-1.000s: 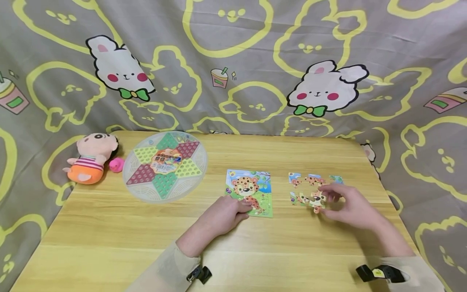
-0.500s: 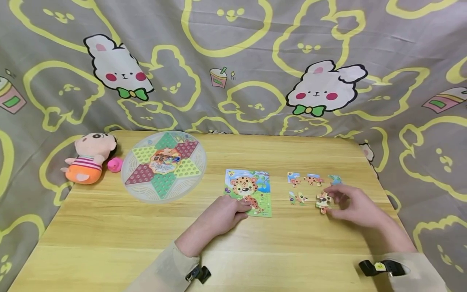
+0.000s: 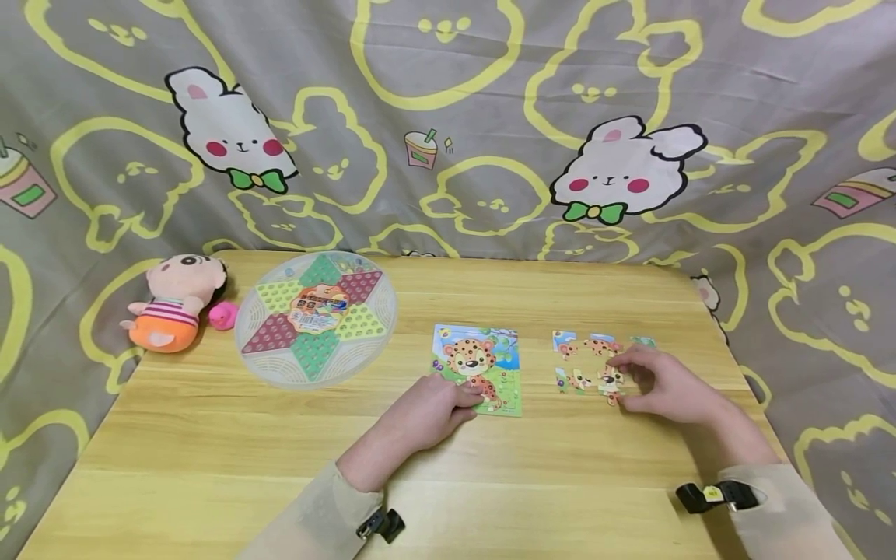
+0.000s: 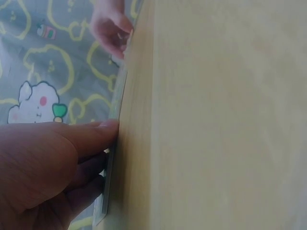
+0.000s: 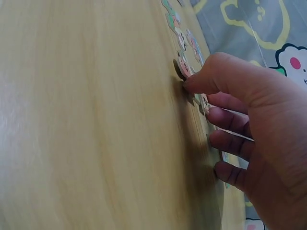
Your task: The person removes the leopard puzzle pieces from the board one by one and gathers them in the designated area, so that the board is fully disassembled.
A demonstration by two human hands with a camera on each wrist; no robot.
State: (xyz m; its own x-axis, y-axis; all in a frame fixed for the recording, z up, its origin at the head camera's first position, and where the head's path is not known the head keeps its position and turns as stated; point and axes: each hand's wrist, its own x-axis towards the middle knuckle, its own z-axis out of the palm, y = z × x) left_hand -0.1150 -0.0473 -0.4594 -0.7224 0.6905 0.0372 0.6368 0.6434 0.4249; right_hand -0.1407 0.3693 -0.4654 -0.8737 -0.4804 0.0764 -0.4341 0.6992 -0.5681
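Observation:
A leopard picture puzzle board (image 3: 477, 365) lies on the wooden table (image 3: 280, 443). My left hand (image 3: 458, 402) rests on its near left corner, with the thumb (image 4: 96, 132) laid against the board's edge (image 4: 114, 115). To the right lie several loose puzzle pieces (image 3: 564, 344). My right hand (image 3: 619, 383) pinches one puzzle piece (image 3: 610, 381) flat on the table, right beside another loose piece (image 3: 577, 379). In the right wrist view the thumb tip (image 5: 192, 85) touches that puzzle piece (image 5: 181, 67), and the other fingers curl behind it.
A round plastic Chinese checkers board (image 3: 316, 317) sits at the back left. Beside it are a plush doll (image 3: 175, 302) and a small pink toy (image 3: 223, 316). A patterned cloth (image 3: 448, 117) hangs behind and around the table.
My right hand first carried the pinched piece slightly right, then slid it back left against the lower row of loose pieces. The left hand stayed on the board.

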